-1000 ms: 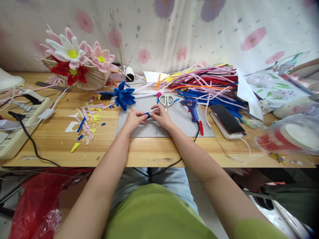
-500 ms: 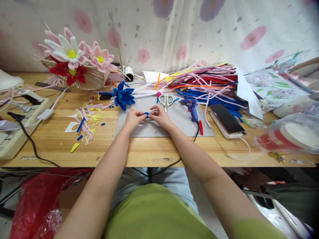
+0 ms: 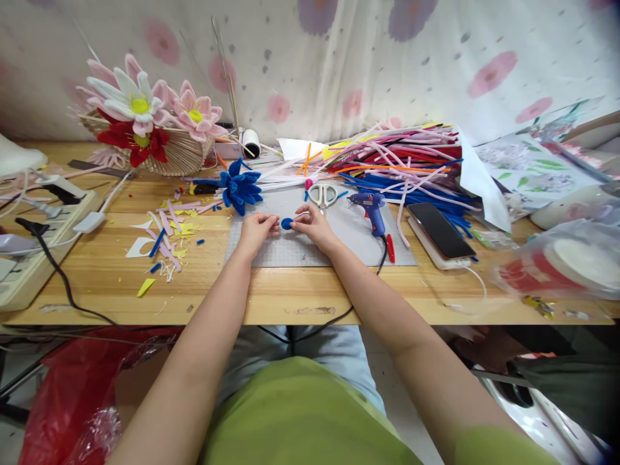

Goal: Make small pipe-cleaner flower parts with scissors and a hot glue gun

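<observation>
Between my hands, a small round blue fuzzy piece (image 3: 287,223) is pinched in the fingers of my right hand (image 3: 312,227), above the grey cutting mat (image 3: 339,248). Just left of it my left hand (image 3: 259,232) has its fingertips pressed together, apart from the blue piece; what they hold, if anything, is too small to tell. A blue fuzzy flower (image 3: 241,186) sits behind my left hand. Scissors with white handles (image 3: 323,196) lie behind my right hand, and a blue glue gun (image 3: 372,210) rests to the right.
Pipe cleaners (image 3: 402,158) are piled at the back. Scraps (image 3: 167,239) lie left, near a power strip (image 3: 53,248). A phone (image 3: 440,230) and a bagged cup (image 3: 562,265) stand right. Fuzzy flowers (image 3: 138,106) rise at back left. A black cord crosses the front edge.
My left hand has moved slightly left, off the blue piece. The piece now shows its round face and stays in my right fingers.
</observation>
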The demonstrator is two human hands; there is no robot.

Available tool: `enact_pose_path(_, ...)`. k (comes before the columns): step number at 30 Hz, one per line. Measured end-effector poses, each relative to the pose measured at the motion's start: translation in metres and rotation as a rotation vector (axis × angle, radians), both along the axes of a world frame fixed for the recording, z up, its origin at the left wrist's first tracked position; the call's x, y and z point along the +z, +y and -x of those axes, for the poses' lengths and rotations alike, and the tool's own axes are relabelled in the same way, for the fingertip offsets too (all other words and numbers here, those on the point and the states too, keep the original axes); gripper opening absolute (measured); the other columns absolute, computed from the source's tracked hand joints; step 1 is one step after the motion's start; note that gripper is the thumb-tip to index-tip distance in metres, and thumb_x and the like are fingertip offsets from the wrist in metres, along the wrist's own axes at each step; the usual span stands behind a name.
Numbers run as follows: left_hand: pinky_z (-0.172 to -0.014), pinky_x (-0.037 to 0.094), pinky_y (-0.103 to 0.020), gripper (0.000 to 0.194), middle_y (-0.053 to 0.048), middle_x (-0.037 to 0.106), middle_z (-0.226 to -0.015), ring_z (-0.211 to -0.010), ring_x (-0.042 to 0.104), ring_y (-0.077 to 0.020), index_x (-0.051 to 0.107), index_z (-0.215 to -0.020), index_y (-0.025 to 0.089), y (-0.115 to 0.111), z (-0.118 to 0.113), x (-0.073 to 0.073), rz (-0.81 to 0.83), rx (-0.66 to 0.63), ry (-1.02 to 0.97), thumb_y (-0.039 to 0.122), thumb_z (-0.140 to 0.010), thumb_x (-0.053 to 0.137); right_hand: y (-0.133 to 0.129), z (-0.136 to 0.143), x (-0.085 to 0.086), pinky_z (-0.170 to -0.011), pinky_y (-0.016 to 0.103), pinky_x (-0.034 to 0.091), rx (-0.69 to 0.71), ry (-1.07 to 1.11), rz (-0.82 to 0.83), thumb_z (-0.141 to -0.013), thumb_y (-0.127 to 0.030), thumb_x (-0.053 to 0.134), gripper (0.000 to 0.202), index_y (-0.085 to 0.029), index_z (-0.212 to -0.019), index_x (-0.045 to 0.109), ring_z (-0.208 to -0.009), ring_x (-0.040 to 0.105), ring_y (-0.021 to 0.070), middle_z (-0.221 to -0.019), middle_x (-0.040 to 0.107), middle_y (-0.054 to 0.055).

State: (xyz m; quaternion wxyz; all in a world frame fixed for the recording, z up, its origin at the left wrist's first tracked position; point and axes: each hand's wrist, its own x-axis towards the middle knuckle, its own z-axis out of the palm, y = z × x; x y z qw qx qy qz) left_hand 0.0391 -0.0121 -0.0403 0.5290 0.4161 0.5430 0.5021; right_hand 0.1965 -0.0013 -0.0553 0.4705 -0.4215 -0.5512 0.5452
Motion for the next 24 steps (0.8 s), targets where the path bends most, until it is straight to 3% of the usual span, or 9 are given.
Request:
enact_pose_path(5,-0.058,0.052,-0.026,0.036,-0.003,0.062,-0.059,-0.054,0.058,-0.0107,0.065,-0.069,0.01,-0.0023,-0.0003,0.0019,0.011,-0.092,0.048,0.04,-0.055,0.077,-0.0002,0.001,-0.0005,-0.063,0.025,0.042,0.031,0.005,-0.002,-0.054,-0.032,0.071,0.043,-0.022,-0.085,0.043,-0.057,0.055,0.0084,-0.063,0.062,-0.008)
enact_pose_path(9,-0.059,0.05,-0.025,0.043,-0.003,0.066,-0.063,-0.057,0.06,-0.0115,0.069,-0.073,0.011,-0.0045,0.0011,0.0039,0.015,-0.203,0.05,0.038,-0.043,0.083,0.0002,0.0024,-0.0019,-0.062,0.024,0.041,0.012,-0.022,-0.005,-0.054,-0.033,0.071,0.042,-0.021,-0.084,0.045,-0.057,0.055,0.0088,-0.061,0.061,-0.008)
enact_pose_path(13,-0.056,0.05,-0.024,0.036,-0.002,0.064,-0.058,-0.053,0.059,-0.0105,0.067,-0.069,0.01,-0.0047,0.0016,0.0053,0.036,-0.147,-0.005,0.031,-0.045,0.082,0.0001,0.0019,0.0014,-0.062,0.023,0.042,-0.018,-0.031,-0.03,-0.056,-0.033,0.071,0.035,-0.02,-0.081,0.05,-0.06,0.055,0.0085,-0.065,0.061,-0.006)
enact_pose_path(18,-0.055,0.051,-0.025,0.027,-0.002,0.061,-0.055,-0.049,0.057,-0.0102,0.064,-0.066,0.008,-0.0037,0.001,0.0068,0.054,-0.077,-0.037,0.022,-0.05,0.08,0.0025,-0.0029,0.0065,-0.053,0.019,0.041,-0.142,-0.01,0.031,-0.074,-0.034,0.056,0.018,-0.019,-0.07,0.048,-0.053,0.05,0.0064,-0.06,0.057,-0.005)
enact_pose_path(22,-0.057,0.052,-0.026,0.025,-0.001,0.061,-0.054,-0.049,0.058,-0.0105,0.063,-0.066,0.008,-0.0042,0.0007,0.008,0.065,-0.079,-0.021,0.021,-0.052,0.079,0.0045,-0.0044,0.0037,-0.042,0.019,0.035,-0.274,-0.13,0.074,-0.084,-0.031,0.041,0.024,-0.02,-0.063,0.04,-0.041,0.042,0.0065,-0.05,0.048,-0.007)
enact_pose_path(24,-0.058,0.052,-0.026,0.026,-0.002,0.062,-0.055,-0.049,0.058,-0.0106,0.063,-0.066,0.008,-0.0048,0.0006,0.0086,0.062,-0.09,-0.019,0.021,-0.05,0.08,0.0038,-0.0027,0.0024,-0.041,0.02,0.034,-0.252,-0.2,0.047,-0.086,-0.035,0.04,0.029,-0.02,-0.061,0.039,-0.038,0.041,0.0065,-0.048,0.048,-0.006)
